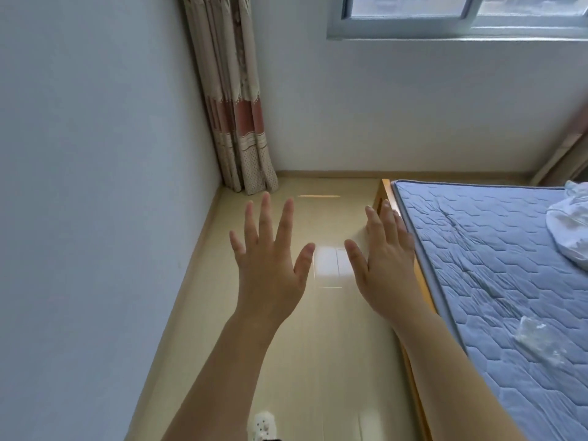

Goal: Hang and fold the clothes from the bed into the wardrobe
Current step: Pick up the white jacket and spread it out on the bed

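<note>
1. A pale wall (95, 186) fills the left side and meets a second wall under a window (413, 14) at the far end. No wardrobe is in view.
2. A bed (477, 265) with a blue quilted mattress runs along the right side, near to far.
3. A glossy cream floor (302, 361) lies between wall and bed.
4. A patterned curtain (241, 122) hangs in the far left corner.
5. The left hand (270, 265) and right hand (388, 268) reach out over the floor, backs up, fingers straight and spread, holding nothing.
6. White clothes (569, 227) lie bunched on the mattress at the far right, partly out of frame, well apart from both hands.
7. A crumpled piece of clear plastic (537, 338) lies on the near mattress.
8. Likely risks: the clothes sit far across the bed, so a long one-handed reach could drag them and crease them more. The plastic could also get swept up with the fabric.
</note>
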`<act>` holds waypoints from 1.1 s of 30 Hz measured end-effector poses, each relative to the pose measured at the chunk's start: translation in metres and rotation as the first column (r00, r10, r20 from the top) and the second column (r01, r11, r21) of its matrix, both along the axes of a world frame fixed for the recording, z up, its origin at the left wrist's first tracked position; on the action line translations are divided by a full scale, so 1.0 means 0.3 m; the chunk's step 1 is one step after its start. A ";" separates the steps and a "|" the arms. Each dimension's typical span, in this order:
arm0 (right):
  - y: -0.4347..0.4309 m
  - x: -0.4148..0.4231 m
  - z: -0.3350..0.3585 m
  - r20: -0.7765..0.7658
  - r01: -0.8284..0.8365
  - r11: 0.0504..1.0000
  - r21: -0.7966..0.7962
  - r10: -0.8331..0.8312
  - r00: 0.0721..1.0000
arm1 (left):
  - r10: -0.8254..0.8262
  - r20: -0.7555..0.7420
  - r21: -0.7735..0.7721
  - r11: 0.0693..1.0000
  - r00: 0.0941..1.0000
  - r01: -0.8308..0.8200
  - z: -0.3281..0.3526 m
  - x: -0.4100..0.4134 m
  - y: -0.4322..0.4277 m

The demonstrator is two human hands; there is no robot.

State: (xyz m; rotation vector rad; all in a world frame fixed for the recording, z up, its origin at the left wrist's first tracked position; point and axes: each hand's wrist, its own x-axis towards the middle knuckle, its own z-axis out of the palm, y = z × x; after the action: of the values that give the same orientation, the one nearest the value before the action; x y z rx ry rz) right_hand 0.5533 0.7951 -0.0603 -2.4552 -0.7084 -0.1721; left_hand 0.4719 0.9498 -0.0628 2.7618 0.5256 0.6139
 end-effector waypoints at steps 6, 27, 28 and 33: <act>0.350 0.392 0.121 0.076 0.094 0.994 0.049 -0.098 0.992 | -0.153 0.071 -0.100 0.982 0.986 0.160 0.103 0.457 0.339; 0.729 2.207 0.036 0.205 0.353 0.935 0.021 -0.350 0.914 | -0.404 -0.106 0.192 0.888 0.909 0.417 0.088 2.404 0.811; 0.751 2.291 0.034 0.247 0.367 0.930 -0.017 -0.352 0.903 | -0.401 -0.125 0.202 0.885 0.908 0.419 0.072 2.482 0.838; 0.878 2.748 -0.007 0.279 0.418 0.899 -0.129 -0.371 0.886 | -0.440 -0.179 0.242 0.847 0.880 0.473 -0.011 2.952 0.953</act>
State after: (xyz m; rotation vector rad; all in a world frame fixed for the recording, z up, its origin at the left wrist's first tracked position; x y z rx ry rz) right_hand 1.3776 1.0584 -0.0625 -2.7676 -0.3177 -0.6058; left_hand 1.3576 1.2357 -0.0660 3.0376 -0.2308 0.4351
